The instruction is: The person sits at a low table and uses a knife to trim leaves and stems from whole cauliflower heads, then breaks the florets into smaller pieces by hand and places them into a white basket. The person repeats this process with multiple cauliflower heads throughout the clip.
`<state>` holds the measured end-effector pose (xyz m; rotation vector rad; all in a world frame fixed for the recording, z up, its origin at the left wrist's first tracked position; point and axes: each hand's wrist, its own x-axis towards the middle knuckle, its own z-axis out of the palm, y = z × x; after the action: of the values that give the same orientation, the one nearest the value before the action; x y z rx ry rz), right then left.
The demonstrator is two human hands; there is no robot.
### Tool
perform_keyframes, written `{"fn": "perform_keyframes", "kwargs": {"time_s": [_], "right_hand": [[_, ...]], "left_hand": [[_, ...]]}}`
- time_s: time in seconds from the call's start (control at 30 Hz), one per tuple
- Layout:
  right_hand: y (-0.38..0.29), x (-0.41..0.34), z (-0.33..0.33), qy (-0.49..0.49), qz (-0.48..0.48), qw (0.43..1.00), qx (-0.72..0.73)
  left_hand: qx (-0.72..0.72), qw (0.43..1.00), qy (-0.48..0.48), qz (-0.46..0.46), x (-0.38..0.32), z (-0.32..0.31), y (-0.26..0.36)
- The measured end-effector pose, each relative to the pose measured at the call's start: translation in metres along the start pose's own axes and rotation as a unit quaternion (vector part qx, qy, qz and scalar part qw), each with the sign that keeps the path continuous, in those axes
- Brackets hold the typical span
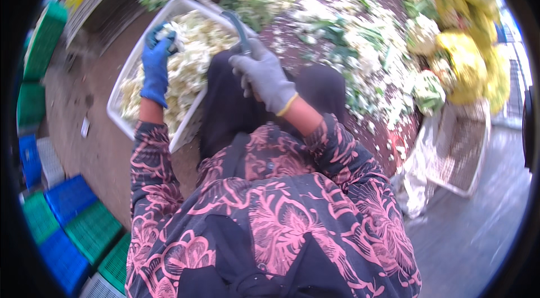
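Note:
My left hand (pixel 157 63), in a blue knit glove with a darker palm, is over a white plastic crate (pixel 122 82). Its fingers curl around a pale cauliflower piece (pixel 166 31), slightly blurred. Cut cauliflower florets (pixel 190 59) heap up inside that crate, just under the hand. In a grey glove with a yellow cuff, my right hand (pixel 266 75) grips a knife with a curved blade (pixel 240 30). The blade points up and left, across the crate's right rim, and the handle is mostly hidden in the fist. My knees in dark cloth lie beneath the right hand.
Cauliflower scraps and leaves (pixel 350 40) cover a dark red surface ahead and right. Yellow net sacks of cauliflower (pixel 462 57) pile up at the right, above a pale crate (pixel 464 150). Green and blue crates (pixel 76 230) line the left; an upturned crate (pixel 105 11) stands back left.

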<state>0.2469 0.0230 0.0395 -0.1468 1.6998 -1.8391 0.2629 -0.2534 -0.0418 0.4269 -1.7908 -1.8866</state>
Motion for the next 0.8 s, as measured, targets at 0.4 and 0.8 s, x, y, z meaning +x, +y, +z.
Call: {"fn": "perform_keyframes", "kwargs": {"time_s": [0.4,0.8], "right_hand": [[0.013,-0.066,-0.272,0.459,0.051,0.876,-0.141],[0.053,-0.027,-0.337,0.416,0.038,0.902,0.11]], "left_hand": [[-0.011,0.932,-0.34,-0.129,-0.038,0.321,0.027],[0.485,0.619,-0.569,0.239,-0.085,0.419,-0.017]]}}
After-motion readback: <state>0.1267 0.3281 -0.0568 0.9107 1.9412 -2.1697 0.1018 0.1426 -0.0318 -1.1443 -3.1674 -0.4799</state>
